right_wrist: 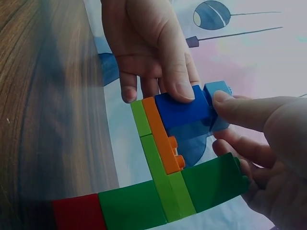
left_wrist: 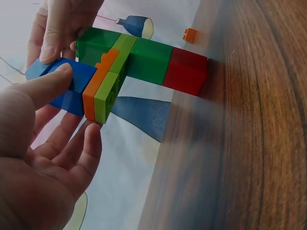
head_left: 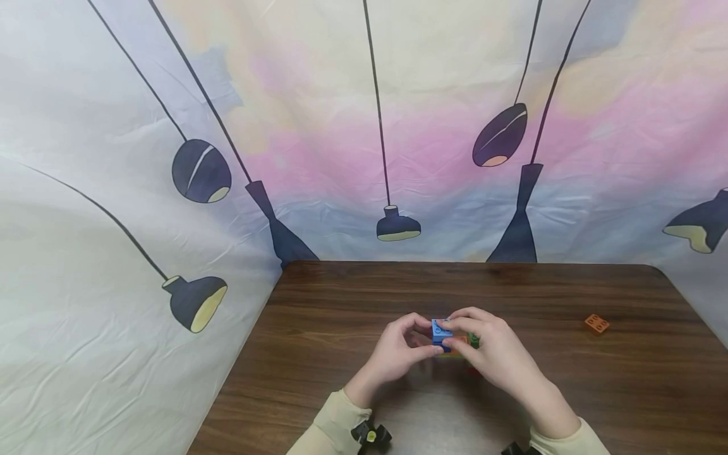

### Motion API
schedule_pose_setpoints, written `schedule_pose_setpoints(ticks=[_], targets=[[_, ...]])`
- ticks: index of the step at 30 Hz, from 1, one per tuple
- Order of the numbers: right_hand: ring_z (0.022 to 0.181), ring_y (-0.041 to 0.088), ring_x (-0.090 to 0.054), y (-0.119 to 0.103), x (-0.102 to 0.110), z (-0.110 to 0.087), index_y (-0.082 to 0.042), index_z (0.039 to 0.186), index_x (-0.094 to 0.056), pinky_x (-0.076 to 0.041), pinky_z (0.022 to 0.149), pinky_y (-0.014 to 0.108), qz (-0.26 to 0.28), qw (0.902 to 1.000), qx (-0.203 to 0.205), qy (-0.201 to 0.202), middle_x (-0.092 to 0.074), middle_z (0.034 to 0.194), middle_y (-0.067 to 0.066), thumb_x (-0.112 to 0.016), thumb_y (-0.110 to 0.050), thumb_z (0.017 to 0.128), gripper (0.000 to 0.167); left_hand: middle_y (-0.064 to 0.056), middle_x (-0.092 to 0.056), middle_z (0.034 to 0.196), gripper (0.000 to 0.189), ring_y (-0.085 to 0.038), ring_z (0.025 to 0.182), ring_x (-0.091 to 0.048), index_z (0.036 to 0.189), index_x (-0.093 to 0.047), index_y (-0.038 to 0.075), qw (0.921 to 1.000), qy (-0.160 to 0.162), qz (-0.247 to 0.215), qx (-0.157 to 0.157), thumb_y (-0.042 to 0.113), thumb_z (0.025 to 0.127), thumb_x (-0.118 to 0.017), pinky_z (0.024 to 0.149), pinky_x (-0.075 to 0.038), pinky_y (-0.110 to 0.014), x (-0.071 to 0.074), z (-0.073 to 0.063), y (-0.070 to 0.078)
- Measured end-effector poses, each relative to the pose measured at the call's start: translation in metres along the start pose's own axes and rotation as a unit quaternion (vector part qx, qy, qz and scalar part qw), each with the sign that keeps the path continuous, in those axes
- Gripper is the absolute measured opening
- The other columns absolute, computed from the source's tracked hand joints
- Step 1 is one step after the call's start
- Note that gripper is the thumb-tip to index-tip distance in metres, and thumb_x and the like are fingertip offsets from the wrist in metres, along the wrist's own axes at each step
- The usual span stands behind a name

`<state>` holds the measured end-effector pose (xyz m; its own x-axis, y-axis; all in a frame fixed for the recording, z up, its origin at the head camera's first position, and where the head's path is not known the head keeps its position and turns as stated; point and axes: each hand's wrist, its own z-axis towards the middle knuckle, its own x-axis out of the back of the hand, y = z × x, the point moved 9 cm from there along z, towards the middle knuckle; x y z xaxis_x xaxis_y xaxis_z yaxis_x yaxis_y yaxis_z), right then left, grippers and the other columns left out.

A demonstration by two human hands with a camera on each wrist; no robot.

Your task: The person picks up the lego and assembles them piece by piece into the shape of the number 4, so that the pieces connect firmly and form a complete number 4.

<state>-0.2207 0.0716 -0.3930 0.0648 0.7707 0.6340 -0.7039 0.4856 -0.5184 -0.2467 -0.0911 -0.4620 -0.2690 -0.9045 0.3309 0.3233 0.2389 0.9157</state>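
Observation:
My left hand (head_left: 398, 346) holds an assembly of toy building bricks at its dark blue brick (right_wrist: 180, 112), the thumb lying on one side of it. With thumb and fingers, my right hand (head_left: 500, 349) pinches a light blue brick (right_wrist: 216, 87) at the dark blue brick's outer end. Below the dark blue brick comes an orange brick (right_wrist: 163, 139), joined to a lime green strip of bricks (right_wrist: 156, 165). Green bricks (left_wrist: 151, 60) lie on both sides of the strip. A red brick (left_wrist: 187, 69) forms the far end. The assembly is held above the table.
A loose orange brick (head_left: 597, 324) lies on the brown wooden table (head_left: 318, 303), to the right of the hands. Behind the table hangs a cloth backdrop (head_left: 432, 126) printed with dark lamps. Dark wrist devices (head_left: 371, 435) sit at the light sleeves.

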Motion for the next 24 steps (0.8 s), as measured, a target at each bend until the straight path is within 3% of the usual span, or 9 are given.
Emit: schedule_pose_setpoints(ticks=[5,13,24], targets=[[0.093,0.01,-0.071,0.0022,-0.0013,-0.0005,-0.018,0.11,-0.086,-0.061,0.073,0.034,-0.01,0.9999,-0.01,-0.006,-0.072,0.112,-0.006,-0.095,-0.006,0.08,0.033,0.001,-0.074,0.117,0.025,-0.017,0.106,-0.071,0.113,-0.073,0.012,1.0,0.001,-0.01,-0.001,0.01,0.092,-0.086,0.083,-0.061,-0.032,-0.0008,0.0002,-0.0012],[0.092,0.012,-0.069,0.0003,0.0002,-0.001,-0.019,0.108,-0.087,-0.06,0.072,0.035,-0.018,0.9997,-0.015,-0.006,-0.072,0.111,-0.006,-0.096,-0.007,0.079,0.032,-0.003,-0.074,0.115,0.024,-0.035,0.108,-0.071,0.112,-0.074,0.011,0.9998,0.013,-0.012,0.005,0.01,0.092,-0.087,0.082,-0.059,-0.03,-0.0022,0.0011,-0.0034],[0.097,0.015,-0.067,-0.0002,0.0035,-0.001,-0.025,0.106,-0.087,-0.058,0.075,0.034,-0.027,0.9987,-0.033,-0.028,-0.072,0.111,-0.011,-0.095,-0.014,0.082,0.027,0.0,-0.075,0.115,0.024,-0.012,0.104,-0.071,0.112,-0.074,0.01,0.9999,0.014,-0.009,0.0,0.01,0.091,-0.088,0.083,-0.06,-0.032,-0.0038,0.0006,-0.0013]])
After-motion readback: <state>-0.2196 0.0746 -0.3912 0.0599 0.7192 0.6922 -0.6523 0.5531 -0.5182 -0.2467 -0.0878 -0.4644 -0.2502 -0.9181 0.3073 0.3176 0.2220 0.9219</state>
